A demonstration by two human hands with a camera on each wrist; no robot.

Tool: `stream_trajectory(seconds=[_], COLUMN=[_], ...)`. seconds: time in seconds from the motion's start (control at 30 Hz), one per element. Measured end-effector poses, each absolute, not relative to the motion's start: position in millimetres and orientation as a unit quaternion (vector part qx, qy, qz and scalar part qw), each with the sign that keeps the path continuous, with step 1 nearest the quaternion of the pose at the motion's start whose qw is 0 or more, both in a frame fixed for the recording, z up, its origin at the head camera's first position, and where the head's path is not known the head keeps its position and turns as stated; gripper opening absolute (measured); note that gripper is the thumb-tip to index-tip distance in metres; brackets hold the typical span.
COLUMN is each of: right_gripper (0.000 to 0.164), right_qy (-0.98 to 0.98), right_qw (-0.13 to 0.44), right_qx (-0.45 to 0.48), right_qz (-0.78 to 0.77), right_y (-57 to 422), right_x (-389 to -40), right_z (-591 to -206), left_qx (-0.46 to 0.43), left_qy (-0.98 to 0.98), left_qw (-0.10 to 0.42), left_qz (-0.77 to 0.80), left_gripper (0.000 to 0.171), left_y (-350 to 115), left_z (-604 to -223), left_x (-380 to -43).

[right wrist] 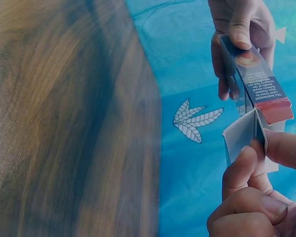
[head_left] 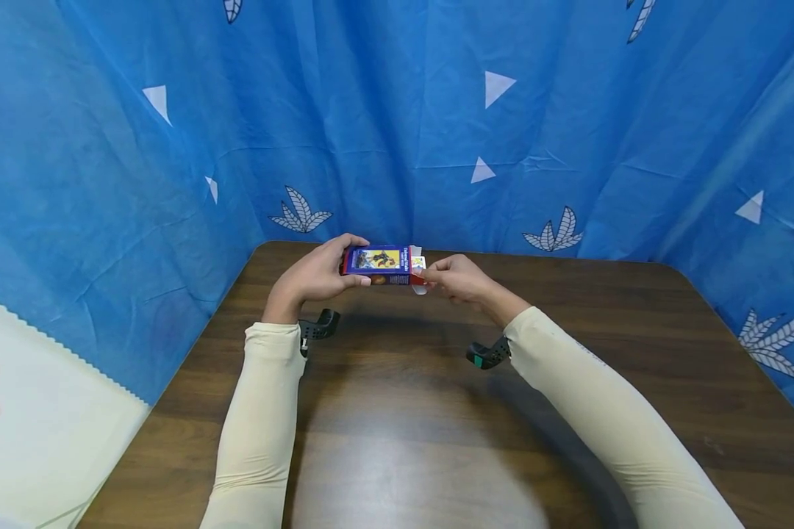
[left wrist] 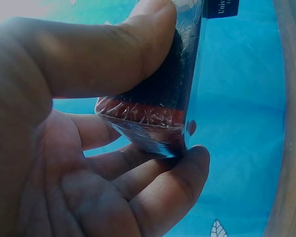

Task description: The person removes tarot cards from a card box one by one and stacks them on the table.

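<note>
A tarot card box (head_left: 378,259), blue with a yellow picture on its face and red at the edges, is held lengthwise above the table. My left hand (head_left: 317,272) grips its left end, thumb on the near side and fingers behind; in the left wrist view the thumb presses a shiny, clear-wrapped end (left wrist: 143,116). At the box's right end, which is open, my right hand (head_left: 459,278) pinches a flap between thumb and fingertips. White inner flaps (right wrist: 240,132) and a red flap (right wrist: 275,111) stand out there in the right wrist view. The box's contents are hidden.
Below the hands lies a dark brown wooden table (head_left: 384,411). A blue curtain (head_left: 397,117) with white triangles and leaf prints hangs behind it and on both sides. Pale cloth (head_left: 33,441) shows at the lower left. Black wrist cameras (head_left: 320,325) are strapped under both wrists.
</note>
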State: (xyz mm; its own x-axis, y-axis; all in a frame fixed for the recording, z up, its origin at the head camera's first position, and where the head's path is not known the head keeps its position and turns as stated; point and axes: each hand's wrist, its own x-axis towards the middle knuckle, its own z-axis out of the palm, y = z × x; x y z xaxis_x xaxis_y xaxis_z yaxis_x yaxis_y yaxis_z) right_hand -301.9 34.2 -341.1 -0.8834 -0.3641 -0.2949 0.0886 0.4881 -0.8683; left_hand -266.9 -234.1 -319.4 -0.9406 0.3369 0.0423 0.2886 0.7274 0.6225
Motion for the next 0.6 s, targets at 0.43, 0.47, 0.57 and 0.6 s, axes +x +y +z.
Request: stream_trajectory(seconds=[0.43,0.47,0.57,0.6], right_gripper=[0.031,0.032,0.031,0.032], right_qy=[0.819,0.816,0.808,0.807], right_qw=[0.215,0.216,0.217,0.216], right_qx=[-0.068,-0.069,-0.069,-0.067], right_qz=[-0.528,-0.531,-0.543,-0.545], right_y=[78.7,81.7,90.7,94.6], right_x=[-308.3,-309.3,-311.0,-311.9], right_z=[-347.4,-348.8,-350.8,-351.3], left_qx=[0.162,0.163,0.167,0.167], left_qy=[0.928,0.928,0.928,0.928], left_qw=[0.035,0.035,0.036,0.036], left_qz=[0.333,0.333,0.332,0.332], left_gripper=[0.067,0.067,0.067,0.067], left_y=[-233.9,-234.0,-234.9,-235.1], left_z=[-318.2,-318.0,-317.7,-317.7], left_x=[-265.5,-265.7,-266.2,-266.1])
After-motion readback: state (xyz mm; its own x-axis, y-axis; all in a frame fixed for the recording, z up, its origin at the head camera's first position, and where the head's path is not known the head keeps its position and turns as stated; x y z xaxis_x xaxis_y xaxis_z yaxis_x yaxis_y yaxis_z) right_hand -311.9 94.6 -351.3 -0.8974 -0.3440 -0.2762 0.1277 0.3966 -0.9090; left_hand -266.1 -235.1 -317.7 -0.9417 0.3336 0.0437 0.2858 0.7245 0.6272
